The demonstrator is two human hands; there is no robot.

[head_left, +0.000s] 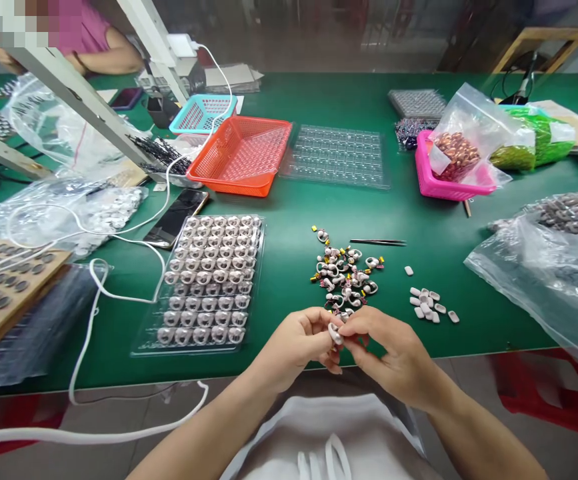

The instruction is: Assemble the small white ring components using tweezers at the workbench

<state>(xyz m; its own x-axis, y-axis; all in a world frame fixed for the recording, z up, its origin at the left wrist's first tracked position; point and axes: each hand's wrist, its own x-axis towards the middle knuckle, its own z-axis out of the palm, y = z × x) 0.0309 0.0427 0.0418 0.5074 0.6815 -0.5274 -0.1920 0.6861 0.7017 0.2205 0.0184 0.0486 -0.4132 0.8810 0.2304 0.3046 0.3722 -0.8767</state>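
We look down on a green bench crowded with trays and bags. At its near edge the left hand and the right hand meet. The fingers of both are curled inward, and their tips pinch one small white part between them. The part sits between the two thumbs, close above the front edge of the bench.

Just beyond the knuckles lies a loose pile of parts, and to its right is a cluster of pale caps. To the left sits a clear tray with a part in each pocket. A white cable loops beside it and hangs over the edge.

We judge the grip delicate, since only fingertips hold the part. A slip could drop it past the edge onto the lap or floor, where it would be hard to find. A forward sweep of either hand could scatter the pile. A forearm catching the cable could jolt the tray and spill its rows.
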